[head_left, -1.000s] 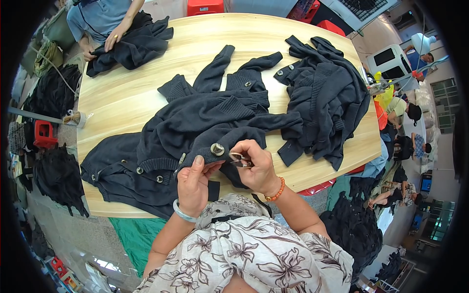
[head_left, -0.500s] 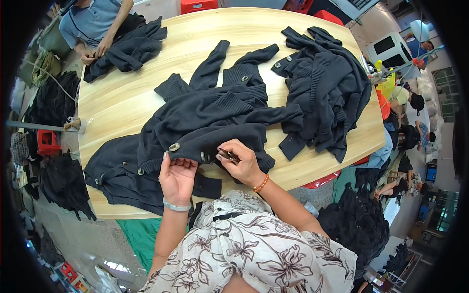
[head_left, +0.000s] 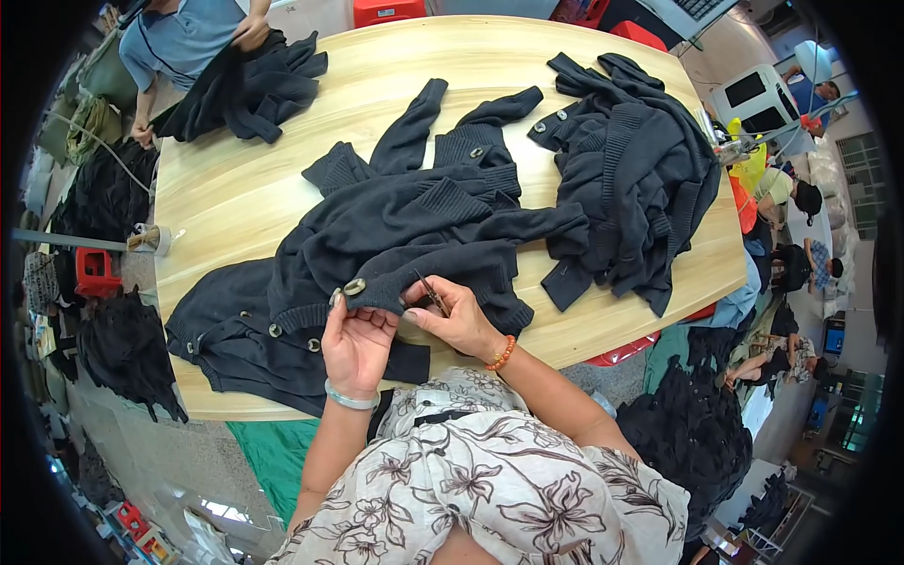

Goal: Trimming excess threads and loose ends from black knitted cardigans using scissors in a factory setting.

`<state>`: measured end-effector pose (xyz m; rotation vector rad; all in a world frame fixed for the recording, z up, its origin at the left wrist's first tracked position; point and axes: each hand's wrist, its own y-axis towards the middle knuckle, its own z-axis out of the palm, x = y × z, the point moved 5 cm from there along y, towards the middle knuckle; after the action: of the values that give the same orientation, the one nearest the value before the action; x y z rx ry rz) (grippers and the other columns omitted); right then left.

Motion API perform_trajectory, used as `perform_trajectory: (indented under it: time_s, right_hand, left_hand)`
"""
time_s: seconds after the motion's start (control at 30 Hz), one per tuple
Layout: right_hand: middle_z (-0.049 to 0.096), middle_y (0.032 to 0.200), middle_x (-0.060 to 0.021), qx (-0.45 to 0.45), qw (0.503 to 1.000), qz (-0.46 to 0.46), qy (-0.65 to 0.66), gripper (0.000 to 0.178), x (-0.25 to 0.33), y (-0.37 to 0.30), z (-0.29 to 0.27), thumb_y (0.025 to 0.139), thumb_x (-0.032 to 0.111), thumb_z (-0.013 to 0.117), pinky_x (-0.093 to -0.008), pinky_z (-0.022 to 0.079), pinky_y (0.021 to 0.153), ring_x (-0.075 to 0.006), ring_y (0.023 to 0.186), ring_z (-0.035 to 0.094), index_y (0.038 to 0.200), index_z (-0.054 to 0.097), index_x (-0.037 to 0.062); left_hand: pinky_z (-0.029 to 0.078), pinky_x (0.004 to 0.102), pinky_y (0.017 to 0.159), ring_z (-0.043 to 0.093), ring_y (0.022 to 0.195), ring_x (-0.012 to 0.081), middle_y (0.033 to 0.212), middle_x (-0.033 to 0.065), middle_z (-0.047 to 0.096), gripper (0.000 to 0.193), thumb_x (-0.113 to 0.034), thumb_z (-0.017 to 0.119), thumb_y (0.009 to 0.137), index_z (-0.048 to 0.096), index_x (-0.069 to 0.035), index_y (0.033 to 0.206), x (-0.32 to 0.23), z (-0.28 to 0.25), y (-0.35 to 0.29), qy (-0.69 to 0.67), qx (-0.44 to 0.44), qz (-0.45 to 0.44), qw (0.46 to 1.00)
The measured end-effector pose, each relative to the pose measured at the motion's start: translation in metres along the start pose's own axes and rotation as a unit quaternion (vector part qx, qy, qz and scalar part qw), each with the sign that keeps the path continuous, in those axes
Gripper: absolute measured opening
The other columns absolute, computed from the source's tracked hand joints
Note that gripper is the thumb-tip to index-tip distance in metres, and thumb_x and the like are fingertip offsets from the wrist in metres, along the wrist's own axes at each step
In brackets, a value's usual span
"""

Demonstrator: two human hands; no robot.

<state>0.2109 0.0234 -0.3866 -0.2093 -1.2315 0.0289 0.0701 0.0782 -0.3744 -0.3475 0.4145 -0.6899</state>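
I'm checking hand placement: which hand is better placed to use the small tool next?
Probably the right hand: it holds the small dark tool beside the knit garment, while the left hand holds the garment's edge near a button.

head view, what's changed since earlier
The left hand and right hand have shifted left, as has the large button on the cardigan. The thread snips now point more upward in the picture. At upper left, a co-worker's hands have spread apart. The right hand still holds the snips, and the dark knitwear heap at right stays put.
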Motion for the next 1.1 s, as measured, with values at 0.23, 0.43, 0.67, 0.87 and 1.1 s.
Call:
perform_trajectory:
  time_s: [0.23,0.43,0.67,0.87,1.1]
  right_hand:
    - [0.061,0.092,0.006,-0.027,0.988,0.047,0.146,0.036,0.012,-0.012,0.005,0.086,0.007,0.073,-0.0154,0.033,0.055,0.0026,0.064,0.042,0.119,0.06,0.0003]
    - [0.054,0.085,0.0052,-0.036,0.993,-0.043,-0.101,0.028,0.062,-0.018,0.0,0.082,0.005,0.075,-0.0169,0.032,0.054,0.0006,0.062,0.038,0.108,0.066,0.0001]
    - [0.056,0.092,0.0009,-0.007,0.976,-0.103,-0.19,0.041,0.077,-0.022,0.0,0.079,-0.001,0.071,-0.0171,0.034,0.056,-0.0013,0.066,0.042,0.12,0.066,0.0007]
    - [0.057,0.091,0.0005,-0.027,0.992,-0.088,-0.089,0.036,0.064,-0.024,-0.003,0.08,-0.005,0.07,-0.0182,0.039,0.061,-0.0024,0.073,0.048,0.116,0.069,-0.0005]
    - [0.061,0.084,-0.004,-0.102,0.954,-0.184,-0.215,0.022,0.083,-0.034,0.0,0.077,-0.005,0.074,-0.0215,0.044,0.06,-0.01,0.07,0.058,0.099,0.072,-0.0006]
  left_hand:
    - [0.049,0.0373,0.09,0.062,0.097,0.0201,0.104,0.0073,0.067,0.03,-0.032,0.048,0.102,0.063,-0.007,0.11,0.006,0.006,0.0,-0.005,0.035,-0.005,0.999]
    - [0.048,0.0354,0.095,0.06,0.108,0.0178,0.121,0.0088,0.062,0.041,-0.04,0.052,0.1,0.056,-0.005,0.121,0.022,0.015,-0.014,0.283,0.066,-0.02,0.957]
    - [0.051,0.0325,0.09,0.066,0.098,0.0189,0.107,0.0106,0.069,0.021,-0.012,0.054,0.1,0.062,-0.001,0.116,0.022,0.025,-0.016,0.233,0.073,-0.017,0.97]
    - [0.052,0.0349,0.089,0.067,0.099,0.0207,0.107,0.0114,0.07,0.017,-0.014,0.056,0.099,0.066,-0.003,0.108,0.029,0.017,-0.015,0.194,0.03,-0.047,0.979]
    - [0.051,0.0356,0.085,0.067,0.092,0.0175,0.1,0.0075,0.071,0.008,-0.013,0.059,0.098,0.064,-0.01,0.092,0.027,0.024,-0.017,0.237,0.031,0.009,0.971]
